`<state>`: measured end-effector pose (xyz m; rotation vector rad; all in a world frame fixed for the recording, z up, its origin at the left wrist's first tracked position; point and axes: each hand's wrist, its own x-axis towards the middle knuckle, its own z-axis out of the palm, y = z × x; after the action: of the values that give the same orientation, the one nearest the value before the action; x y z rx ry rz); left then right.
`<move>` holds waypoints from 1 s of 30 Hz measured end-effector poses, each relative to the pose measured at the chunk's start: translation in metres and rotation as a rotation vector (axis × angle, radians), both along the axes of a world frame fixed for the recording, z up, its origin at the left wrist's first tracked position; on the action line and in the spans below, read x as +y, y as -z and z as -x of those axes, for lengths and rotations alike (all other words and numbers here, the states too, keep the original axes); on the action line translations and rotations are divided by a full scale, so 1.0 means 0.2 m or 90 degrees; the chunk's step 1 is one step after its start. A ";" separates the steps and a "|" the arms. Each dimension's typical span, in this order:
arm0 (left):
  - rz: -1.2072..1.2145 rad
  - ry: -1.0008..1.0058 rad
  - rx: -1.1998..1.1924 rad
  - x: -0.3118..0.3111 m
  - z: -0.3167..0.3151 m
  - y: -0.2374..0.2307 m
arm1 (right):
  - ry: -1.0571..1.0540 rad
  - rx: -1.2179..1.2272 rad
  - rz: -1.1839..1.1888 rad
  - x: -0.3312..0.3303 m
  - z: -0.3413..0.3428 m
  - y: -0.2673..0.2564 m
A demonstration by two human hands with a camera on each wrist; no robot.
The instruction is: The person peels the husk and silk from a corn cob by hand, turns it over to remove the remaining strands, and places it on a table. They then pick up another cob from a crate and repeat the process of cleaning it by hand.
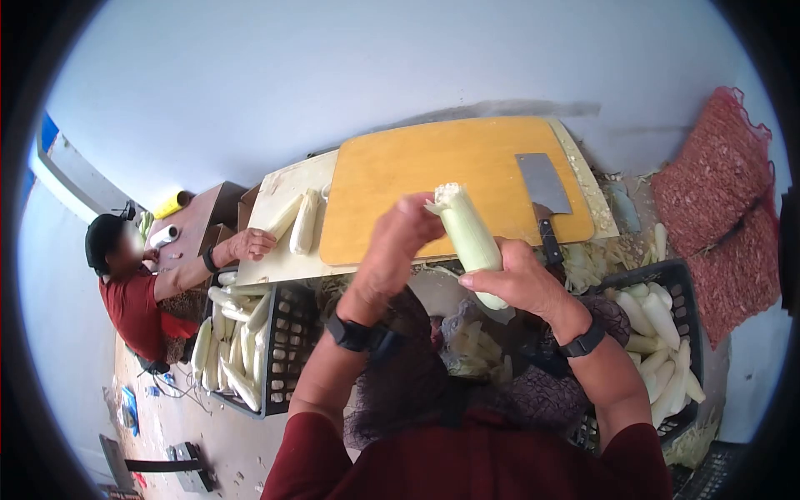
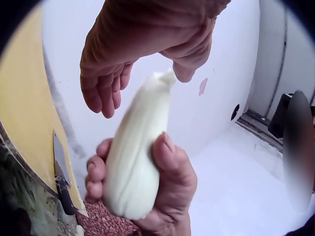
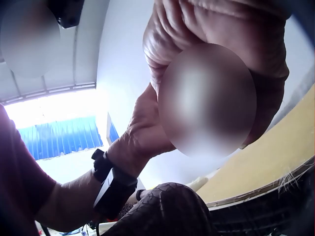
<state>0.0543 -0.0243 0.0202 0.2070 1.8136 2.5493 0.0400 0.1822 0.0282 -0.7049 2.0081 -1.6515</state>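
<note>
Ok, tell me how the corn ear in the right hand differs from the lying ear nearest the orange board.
Pose: the held ear is gripped in the right hand, raised and tilted, while the lying ear rests on the pale board.
Colour: the held ear looks greener; the lying ear looks creamier.
Size: the held ear looks thicker than the lying ear, though perhaps only nearer the camera.
Both are long, pale ears.

Yellow board (image 1: 417,187), pale vegetables (image 1: 305,223) on table (image 1: 307,172)
</note>
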 end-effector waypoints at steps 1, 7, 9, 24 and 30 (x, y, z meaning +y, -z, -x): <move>0.030 0.017 0.031 0.08 -0.04 -0.07 | 0.004 0.016 -0.019 0.00 0.01 0.00; -0.005 -0.078 0.029 0.19 0.04 -0.09 | -0.030 0.033 -0.097 -0.02 -0.03 -0.02; -0.060 -0.148 -0.062 0.20 0.06 -0.12 | -0.037 0.016 -0.145 -0.03 -0.04 -0.04; -0.063 -0.251 -0.043 0.06 0.06 -0.35 | -0.013 -0.014 0.018 0.02 -0.02 -0.08; -0.026 -0.133 -0.112 0.05 0.09 -0.24 | 0.027 -0.044 0.027 0.00 -0.02 -0.07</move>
<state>0.0369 -0.0138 0.0679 -0.2112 1.8060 2.6404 0.0441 0.1823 0.0420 -0.6152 1.9573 -1.7224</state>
